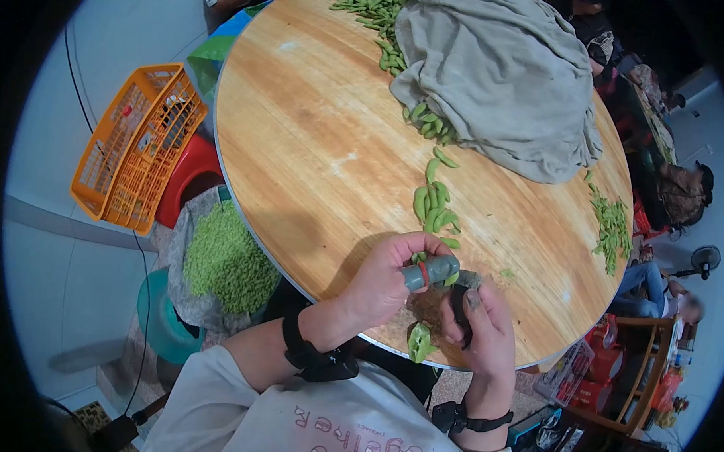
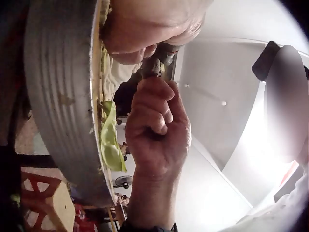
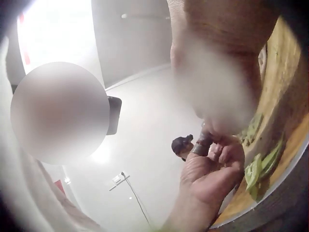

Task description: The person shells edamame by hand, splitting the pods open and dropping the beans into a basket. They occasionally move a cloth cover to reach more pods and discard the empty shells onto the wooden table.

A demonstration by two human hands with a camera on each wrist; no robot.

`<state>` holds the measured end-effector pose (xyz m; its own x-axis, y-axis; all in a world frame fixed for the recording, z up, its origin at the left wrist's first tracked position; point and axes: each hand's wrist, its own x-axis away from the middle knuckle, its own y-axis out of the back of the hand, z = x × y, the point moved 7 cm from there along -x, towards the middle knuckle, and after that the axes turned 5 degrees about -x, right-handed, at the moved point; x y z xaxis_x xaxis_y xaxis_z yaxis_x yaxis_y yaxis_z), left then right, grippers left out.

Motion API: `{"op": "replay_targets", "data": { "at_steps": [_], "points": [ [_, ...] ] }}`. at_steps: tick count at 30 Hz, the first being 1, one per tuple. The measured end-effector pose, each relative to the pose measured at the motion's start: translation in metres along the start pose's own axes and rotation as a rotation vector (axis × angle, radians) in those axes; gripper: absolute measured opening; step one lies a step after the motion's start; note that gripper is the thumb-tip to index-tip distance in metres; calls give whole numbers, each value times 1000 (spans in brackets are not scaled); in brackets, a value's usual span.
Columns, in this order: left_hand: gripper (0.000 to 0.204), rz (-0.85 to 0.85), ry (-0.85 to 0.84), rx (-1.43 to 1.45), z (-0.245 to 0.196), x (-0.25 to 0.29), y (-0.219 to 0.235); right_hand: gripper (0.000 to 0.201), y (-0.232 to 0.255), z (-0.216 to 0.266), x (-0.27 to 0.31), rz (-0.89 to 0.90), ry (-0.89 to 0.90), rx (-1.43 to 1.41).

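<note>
In the head view my left hand point(image 1: 384, 278), a grey cover with a red band on its thumb, pinches a green soybean pod point(image 1: 452, 278) over the near table edge. My right hand point(image 1: 490, 326) meets it from the right with curled fingers at the pod, one finger in a black cover point(image 1: 460, 315). Much of the pod is hidden by the fingers. Below the hands lies a split pod shell point(image 1: 420, 342). The left wrist view shows the right hand point(image 2: 157, 121) curled; the left hand point(image 3: 212, 169) appears in the right wrist view.
Whole pods point(image 1: 434, 205) trail across the round wooden table point(image 1: 317, 129) toward a grey cloth point(image 1: 495, 79). More pods point(image 1: 613, 227) lie at the right. Shelled beans point(image 1: 229, 257) fill a lined container at the left, near an orange crate point(image 1: 133, 154) and red stool point(image 1: 195, 172).
</note>
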<state>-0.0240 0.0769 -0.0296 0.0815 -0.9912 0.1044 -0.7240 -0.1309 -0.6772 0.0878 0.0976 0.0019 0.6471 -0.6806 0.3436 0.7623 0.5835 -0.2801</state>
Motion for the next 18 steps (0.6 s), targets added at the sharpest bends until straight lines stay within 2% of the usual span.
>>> {"op": "replay_targets", "data": {
  "at_steps": [7,9,11,13,15,17,18],
  "points": [
    [12,-75,-88,-182,-7,-1,-2,20,-1,-5,0,101,18,-54],
    [10,-72,-134,-417,-12,0,-4,20,-3,-5,-1,116,26,-118],
    [9,-57,-115,-398,-10,-2,-8,18,6,-5,-4,-83,49,42],
    [9,-41,-92,-380,-8,-2,-8,16,5,-5,-5,-89,40,-19],
    [11,128,97,-168,3,-2,-14,15,8,-6,-3,-98,30,-78],
    [12,177,112,-118,9,-3,-12,12,5,-16,-2,4,-130,-444],
    [14,227,127,-69,11,-2,-14,12,8,-17,-1,3,-131,-446]
  ]
}}
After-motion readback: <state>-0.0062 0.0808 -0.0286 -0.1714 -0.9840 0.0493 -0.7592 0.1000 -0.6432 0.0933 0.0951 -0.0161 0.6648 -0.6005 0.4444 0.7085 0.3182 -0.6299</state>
